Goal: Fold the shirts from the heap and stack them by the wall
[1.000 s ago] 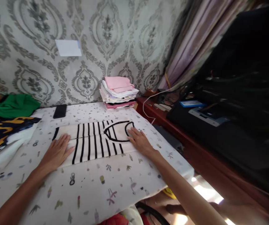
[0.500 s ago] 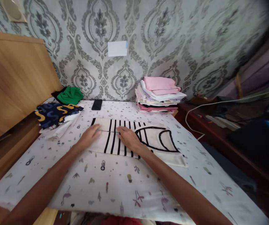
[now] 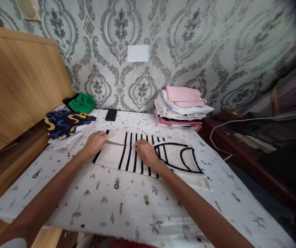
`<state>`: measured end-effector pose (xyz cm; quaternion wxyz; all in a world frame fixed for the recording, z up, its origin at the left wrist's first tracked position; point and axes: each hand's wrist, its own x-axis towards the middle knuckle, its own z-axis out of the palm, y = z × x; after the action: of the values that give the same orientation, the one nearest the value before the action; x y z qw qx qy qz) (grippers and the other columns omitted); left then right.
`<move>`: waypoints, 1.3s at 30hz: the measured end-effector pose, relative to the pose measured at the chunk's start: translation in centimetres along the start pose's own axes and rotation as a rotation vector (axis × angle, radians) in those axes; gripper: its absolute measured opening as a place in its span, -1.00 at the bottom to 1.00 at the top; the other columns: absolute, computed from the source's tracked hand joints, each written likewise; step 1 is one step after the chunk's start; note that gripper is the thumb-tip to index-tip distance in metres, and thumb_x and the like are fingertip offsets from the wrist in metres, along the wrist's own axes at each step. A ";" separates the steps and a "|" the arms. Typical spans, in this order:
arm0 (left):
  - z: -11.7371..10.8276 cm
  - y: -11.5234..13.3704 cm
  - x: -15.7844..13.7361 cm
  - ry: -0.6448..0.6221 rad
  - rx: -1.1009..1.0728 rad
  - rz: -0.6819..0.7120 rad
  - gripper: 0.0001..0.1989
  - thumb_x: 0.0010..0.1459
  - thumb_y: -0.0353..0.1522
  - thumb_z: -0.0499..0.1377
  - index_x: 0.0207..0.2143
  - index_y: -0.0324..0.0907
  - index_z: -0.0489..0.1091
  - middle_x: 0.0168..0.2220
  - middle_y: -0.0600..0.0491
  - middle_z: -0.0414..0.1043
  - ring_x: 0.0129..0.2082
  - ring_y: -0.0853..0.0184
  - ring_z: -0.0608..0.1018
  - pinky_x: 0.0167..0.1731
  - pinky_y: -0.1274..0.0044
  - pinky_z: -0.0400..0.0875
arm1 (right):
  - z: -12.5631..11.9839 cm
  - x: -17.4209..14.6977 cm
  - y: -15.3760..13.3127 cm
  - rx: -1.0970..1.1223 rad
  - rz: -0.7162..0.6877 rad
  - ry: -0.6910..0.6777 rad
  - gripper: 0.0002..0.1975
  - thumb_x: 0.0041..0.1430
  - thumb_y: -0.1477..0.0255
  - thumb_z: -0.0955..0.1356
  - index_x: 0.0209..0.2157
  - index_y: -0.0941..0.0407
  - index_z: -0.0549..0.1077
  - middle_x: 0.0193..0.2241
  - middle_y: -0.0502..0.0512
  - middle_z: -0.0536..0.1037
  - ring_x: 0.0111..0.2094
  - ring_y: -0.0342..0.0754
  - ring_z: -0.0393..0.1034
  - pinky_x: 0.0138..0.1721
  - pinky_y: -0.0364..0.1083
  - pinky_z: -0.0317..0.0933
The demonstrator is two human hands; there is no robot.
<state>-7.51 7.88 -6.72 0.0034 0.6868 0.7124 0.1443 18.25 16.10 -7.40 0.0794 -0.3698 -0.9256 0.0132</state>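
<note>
A white top with black stripes (image 3: 115, 156) lies lengthwise on the patterned cloth, its sides folded inward. Its black-trimmed neckline points right. My left hand (image 3: 95, 144) is closed on the hem at the top's left end, where one folded edge is slightly lifted and a narrow gap shows. My right hand (image 3: 146, 151) rests across the stripes near the middle, with curled fingers gripping the fabric at the fold line. Its fingertips are partly hidden.
A stack of folded clothes (image 3: 181, 108) stands at the back right. A black phone (image 3: 111, 115) lies near the wall. Navy printed cloth (image 3: 65, 122) and green cloth (image 3: 83, 103) are heaped at left beside a wooden cabinet (image 3: 21, 82). A white cable (image 3: 222, 122) hangs at right.
My left hand has moved left to the hem and closed on it, lifting the folded edge a little. The right hand's fingers have curled inward. The view has shifted slightly.
</note>
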 end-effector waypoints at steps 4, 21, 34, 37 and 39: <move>-0.5 -0.4 -0.5 -0.041 0.072 0.048 -0.68 0.33 -0.38 -0.06 -0.30 -0.16 0.49 -0.20 -0.13 0.49 -0.09 0.10 0.49 -0.02 0.31 0.32 | 0.2 0.4 -0.3 0.038 0.006 0.018 -0.74 0.34 0.55 0.20 -0.19 0.15 0.52 -0.16 0.22 0.58 -0.05 0.07 0.40 -0.03 -0.04 0.25; 4.8 -1.1 3.1 -0.256 -0.021 0.042 -0.17 0.30 0.09 -0.22 0.43 -0.25 -0.11 0.47 -0.18 -0.27 0.46 0.08 -0.16 0.35 0.13 -0.21 | 3.2 2.6 0.8 0.088 0.228 -0.167 -0.30 0.44 0.08 0.02 0.40 0.24 0.01 0.43 0.30 -0.07 0.44 0.09 -0.25 0.38 0.21 -0.30; 4.2 -3.8 6.6 -0.267 -0.015 -0.147 -0.32 0.34 -0.07 -0.16 0.39 -0.24 0.00 0.46 -0.12 -0.15 0.45 0.11 -0.08 0.34 0.14 -0.16 | 3.0 2.0 0.2 0.090 0.131 -0.127 -0.46 0.46 0.17 0.08 0.36 -0.01 0.16 0.42 0.23 0.01 0.44 0.13 -0.22 0.35 0.28 -0.24; 4.2 -3.9 6.7 -0.185 -0.024 -0.166 -0.41 0.33 -0.13 -0.10 0.30 -0.25 0.17 0.40 -0.19 0.04 0.40 0.08 0.09 0.32 0.20 -0.05 | 2.6 2.0 -1.0 0.126 0.101 -0.134 -0.48 0.47 0.22 0.07 0.35 0.02 0.19 0.42 0.25 0.01 0.44 0.15 -0.23 0.34 0.31 -0.24; 4.2 -3.8 6.8 -0.135 -0.035 -0.186 -0.49 0.30 -0.15 -0.01 0.19 -0.23 0.29 0.30 -0.20 0.23 0.30 0.05 0.25 0.25 0.26 0.10 | 2.6 2.2 -2.5 0.150 0.066 -0.132 -0.48 0.46 0.24 0.08 0.35 0.06 0.19 0.41 0.27 0.03 0.43 0.15 -0.20 0.34 0.31 -0.24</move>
<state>-10.77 15.29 -10.21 0.0767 0.6257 0.7686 0.1090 14.59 15.91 -9.50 0.0449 -0.3915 -0.9126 0.1093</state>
